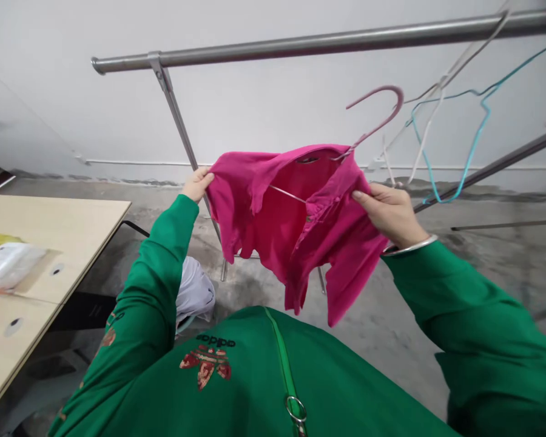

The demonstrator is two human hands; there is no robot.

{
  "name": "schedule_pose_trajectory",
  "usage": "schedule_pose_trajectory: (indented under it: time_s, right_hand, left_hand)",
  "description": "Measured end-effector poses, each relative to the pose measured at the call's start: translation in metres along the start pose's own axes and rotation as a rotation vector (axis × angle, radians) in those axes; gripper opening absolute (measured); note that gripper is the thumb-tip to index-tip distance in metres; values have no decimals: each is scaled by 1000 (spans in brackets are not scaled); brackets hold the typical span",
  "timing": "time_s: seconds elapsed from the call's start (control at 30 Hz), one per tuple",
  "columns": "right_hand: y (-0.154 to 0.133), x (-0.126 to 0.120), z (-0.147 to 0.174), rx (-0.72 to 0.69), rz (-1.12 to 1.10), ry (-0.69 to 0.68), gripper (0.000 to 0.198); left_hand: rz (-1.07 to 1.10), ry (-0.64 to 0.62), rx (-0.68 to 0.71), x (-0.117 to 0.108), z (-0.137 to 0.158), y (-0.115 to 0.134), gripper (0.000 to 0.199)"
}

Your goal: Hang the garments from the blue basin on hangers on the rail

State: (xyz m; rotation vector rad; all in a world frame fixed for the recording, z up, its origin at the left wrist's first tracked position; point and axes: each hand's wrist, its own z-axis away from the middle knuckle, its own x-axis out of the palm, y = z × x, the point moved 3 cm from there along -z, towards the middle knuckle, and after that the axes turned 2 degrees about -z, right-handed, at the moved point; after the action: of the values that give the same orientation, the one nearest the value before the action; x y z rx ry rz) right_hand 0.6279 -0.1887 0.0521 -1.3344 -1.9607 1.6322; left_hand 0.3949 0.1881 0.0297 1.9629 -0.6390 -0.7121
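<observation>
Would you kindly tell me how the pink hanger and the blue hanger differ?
The pink hanger sits inside the pink garment; the blue hanger is bare. The pink hanger's hook shows, clear of the rail; the blue hanger runs out of frame. Both are slender.

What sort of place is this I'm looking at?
Probably a plain indoor workroom or laundry-drying area, though I can't be sure: there's a metal clothes rail, a pink top on a hanger, and a grey concrete floor.

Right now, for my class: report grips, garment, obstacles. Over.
Left grip, right grip: both on pink top. Pink hanger inside top, hook off metal rail. Blue wire hanger at right, possibly obstructing.
</observation>
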Motion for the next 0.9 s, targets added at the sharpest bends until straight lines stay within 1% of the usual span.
schedule_pose_trajectory:
  time_s: [0.07,0.1,0.13,0.17,0.23,0.27,0.3,0.33,0.43,0.5,0.53,0.6,0.7,0.8,0.9]
  right_hand:
    - [-1,-13,-2,-38,115,-6,22]
    - [-1,-19,-2,-56,178,-13,22]
    - [-2,-23,-1,-69,231,-18,23]
    - [-3,-27,-1,-78,263,-18,24]
    - [-6,-29,2,-74,244,-8,26]
    - [-8,-28,3,-63,205,-5,26]
    - [-10,-26,4,-48,161,-12,27]
    - [-12,-23,5,-31,121,-23,28]
    - [-16,-12,8,2,76,-72,31]
    - [-16,-6,8,-1,77,-98,33]
    - [-15,-3,9,-6,79,-119,34]
    - [-11,2,9,-18,80,-157,37]
    - [-5,8,9,-48,78,-201,40]
    - [-1,12,7,-59,96,-230,42]
    - [1,17,4,-79,113,-224,42]
  left_hand:
    - [-11,86,14,-16,3,6,41]
    - [-33,88,12,-26,5,10,40]
    - [-68,52,-4,-33,8,13,40]
    - [-119,-19,-31,-39,12,16,40]
    - [-249,-198,-86,-39,22,21,35]
    - [-318,-269,-89,-35,27,24,32]
    - [-386,-311,-62,-29,33,27,31]
    - [-455,-325,-3,-20,38,31,34]
    - [-661,-310,280,13,53,49,50]
    - [-797,-314,428,34,61,60,53]
    - [-866,-306,469,42,63,64,51]
    - [-1010,-265,497,52,65,70,43]
    - [-1194,-212,488,59,60,74,41]
    - [-1288,-213,450,64,54,78,43]
    - [-1337,-222,411,72,48,86,45]
